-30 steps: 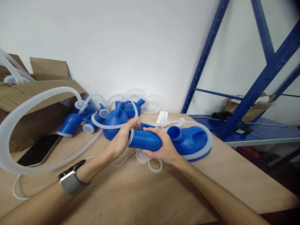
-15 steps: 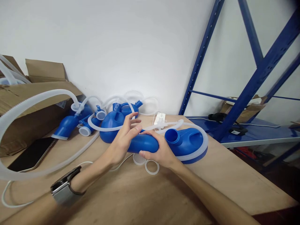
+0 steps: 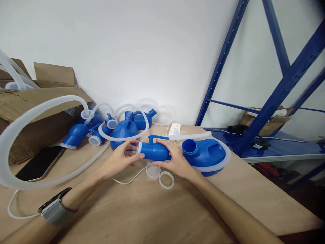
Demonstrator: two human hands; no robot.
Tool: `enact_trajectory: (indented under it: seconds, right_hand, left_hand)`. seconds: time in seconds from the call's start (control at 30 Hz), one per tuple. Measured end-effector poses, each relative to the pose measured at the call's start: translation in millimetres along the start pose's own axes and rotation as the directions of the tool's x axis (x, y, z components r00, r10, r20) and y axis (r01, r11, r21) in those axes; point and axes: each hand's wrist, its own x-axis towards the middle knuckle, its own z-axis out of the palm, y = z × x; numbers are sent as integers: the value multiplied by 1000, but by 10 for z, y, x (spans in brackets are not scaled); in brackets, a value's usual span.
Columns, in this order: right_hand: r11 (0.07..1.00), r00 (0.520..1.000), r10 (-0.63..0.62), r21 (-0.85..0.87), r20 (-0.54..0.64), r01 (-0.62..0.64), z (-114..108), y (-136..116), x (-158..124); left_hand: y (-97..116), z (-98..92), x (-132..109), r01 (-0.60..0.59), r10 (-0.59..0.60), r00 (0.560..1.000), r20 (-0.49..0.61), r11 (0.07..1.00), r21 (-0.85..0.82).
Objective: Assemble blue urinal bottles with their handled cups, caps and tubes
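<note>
Both my hands hold a blue plastic funnel piece [image 3: 153,151] with a white rim, just above the wooden table [image 3: 162,210]. My left hand [image 3: 119,160] pinches its white-rimmed left end with the fingertips. My right hand [image 3: 175,162] wraps around its right end, fingers closed. A thin blue spout sticks up from its top. Right beside it lies a blue bottle [image 3: 206,153] with an open neck, ringed by a white corrugated hose [image 3: 225,159]. Below the piece lie a white cap [image 3: 153,170] and a white ring [image 3: 166,180].
More blue bottles and funnels [image 3: 124,128] with tangled clear tubing sit at the back. A large corrugated hose [image 3: 15,132] loops on the left over a cardboard box [image 3: 30,101]. A phone [image 3: 40,163] lies flat at left. Blue shelving [image 3: 264,112] stands at right.
My left hand went from open fingers over the piece to pinching its white rim. The piece was lowered and turned, and its spout now points up. The hose end has come off it.
</note>
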Motion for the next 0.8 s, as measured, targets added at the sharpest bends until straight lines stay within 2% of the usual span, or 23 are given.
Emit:
enact_trajectory:
  seconds: [0.13, 0.2, 0.27, 0.33, 0.4, 0.5, 0.57, 0.6, 0.7, 0.73, 0.77, 0.8]
  right_hand:
    - [994, 974, -11, -100, 227, 34, -58, -144, 9]
    - [980, 960, 73, -198, 269, -19, -90, -253, 0]
    - [951, 921, 193, -296, 338, -91, -125, -345, -32]
    - [929, 852, 267, -357, 450, -102, -160, -399, -86]
    - [928, 793, 260, -369, 551, -47, -200, -421, -151]
    - [949, 762, 198, -315, 616, 7, -287, -449, -238]
    - [971, 763, 169, -239, 624, -19, -365, -487, -283]
    - [980, 771, 155, -194, 617, -41, -405, -509, -303]
    - [994, 852, 111, -45, 511, -102, -480, -550, -356]
    - [993, 889, 96, 15, 447, -115, -479, -547, -366]
    - [988, 928, 92, 83, 361, -131, -463, -536, -369]
    - [975, 960, 108, 160, 259, -153, -434, -517, -364]
  left_hand:
    - [-8, -156, 34, 15, -26, 995, -92, 993, -118]
    - [-32, -269, 57, 53, -84, 985, -150, 979, -199]
    - [-56, -370, 80, 103, -143, 972, -185, 972, -212]
    - [-70, -439, 98, 151, -174, 963, -208, 981, -118]
    - [-83, -473, 115, 204, -186, 954, -235, 977, 56]
    - [-129, -480, 131, 248, -177, 957, -232, 912, 328]
    - [-176, -457, 124, 205, -94, 970, -224, 812, 546]
    - [-194, -433, 111, 180, -23, 971, -237, 727, 663]
    - [-182, -283, 32, 127, 246, 937, -248, 421, 898]
    - [-149, -205, -1, 61, 333, 923, -192, 367, 928]
    - [-103, -113, -34, -62, 421, 902, -92, 338, 939]
    - [-46, -12, -62, -243, 507, 860, 54, 316, 917]
